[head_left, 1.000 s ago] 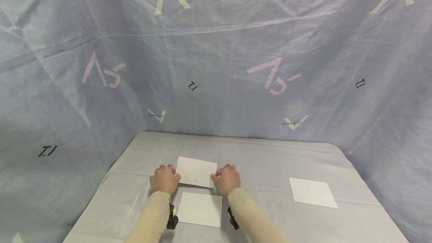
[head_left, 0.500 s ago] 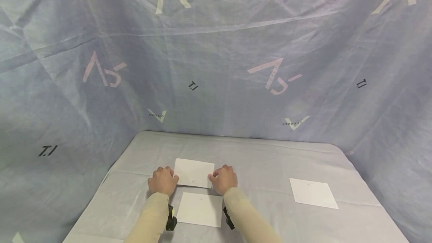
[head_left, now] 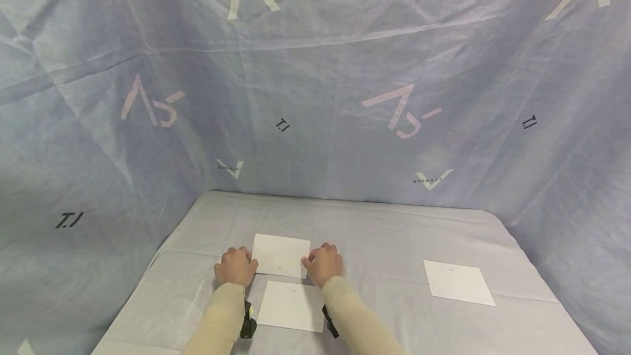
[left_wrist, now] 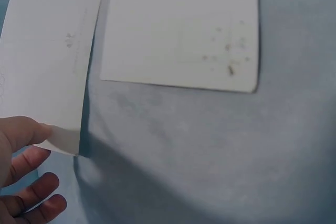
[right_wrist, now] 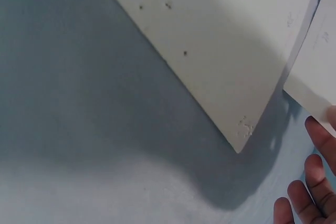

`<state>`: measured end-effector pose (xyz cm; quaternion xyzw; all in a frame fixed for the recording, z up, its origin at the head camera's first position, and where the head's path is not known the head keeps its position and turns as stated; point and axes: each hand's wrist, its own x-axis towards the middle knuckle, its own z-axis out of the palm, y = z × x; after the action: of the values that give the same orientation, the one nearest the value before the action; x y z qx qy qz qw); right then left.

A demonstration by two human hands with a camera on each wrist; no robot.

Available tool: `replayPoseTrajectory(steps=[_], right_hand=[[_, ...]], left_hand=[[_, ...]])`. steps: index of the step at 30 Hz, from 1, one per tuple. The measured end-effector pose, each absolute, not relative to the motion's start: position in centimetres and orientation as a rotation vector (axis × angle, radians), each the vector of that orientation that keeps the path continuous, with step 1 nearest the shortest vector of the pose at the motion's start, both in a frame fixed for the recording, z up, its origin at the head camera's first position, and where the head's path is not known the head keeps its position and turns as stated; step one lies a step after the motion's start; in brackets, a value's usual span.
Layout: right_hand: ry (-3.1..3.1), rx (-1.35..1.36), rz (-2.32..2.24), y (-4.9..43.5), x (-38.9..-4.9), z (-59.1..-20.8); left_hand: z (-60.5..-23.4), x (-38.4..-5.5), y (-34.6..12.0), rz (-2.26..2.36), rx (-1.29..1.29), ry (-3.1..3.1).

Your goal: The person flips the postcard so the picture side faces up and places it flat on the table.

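Note:
A white rectangular card [head_left: 281, 255] spans the gap between my two hands, with a small faint mark near its near edge. My left hand [head_left: 235, 267] pinches its left side, thumb on top and fingers beneath, as the left wrist view shows. On the opposite side my right hand [head_left: 323, 265] pinches the card between thumb and forefinger. Just nearer to me, a second white card [head_left: 292, 305] lies flat between my forearms; in the left wrist view this lying card [left_wrist: 178, 30] shows small dark specks near one corner. The held card casts a shadow on the cloth.
A third white card [head_left: 459, 282] lies flat on the right of the cloth-covered table [head_left: 384, 245]. Grey printed fabric [head_left: 325, 70] hangs behind and along both sides of the table. Dark wrist devices [head_left: 248, 320] sit under my sleeves.
Both hands have drifted slightly left and toward me with the held card, which lies lower and closer to the near card. The other two cards have stayed in place.

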<state>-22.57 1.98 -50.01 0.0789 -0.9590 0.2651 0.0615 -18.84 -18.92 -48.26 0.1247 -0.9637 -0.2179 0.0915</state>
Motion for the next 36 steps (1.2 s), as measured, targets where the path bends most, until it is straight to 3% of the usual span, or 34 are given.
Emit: replayPoseTrajectory(steps=[36], right_hand=[[-2.825,0.334,0.421,1.3,-21.1,-51.5]], left_hand=[[-50.5,-19.1,-19.4,-0.448,0.278,-2.882]])
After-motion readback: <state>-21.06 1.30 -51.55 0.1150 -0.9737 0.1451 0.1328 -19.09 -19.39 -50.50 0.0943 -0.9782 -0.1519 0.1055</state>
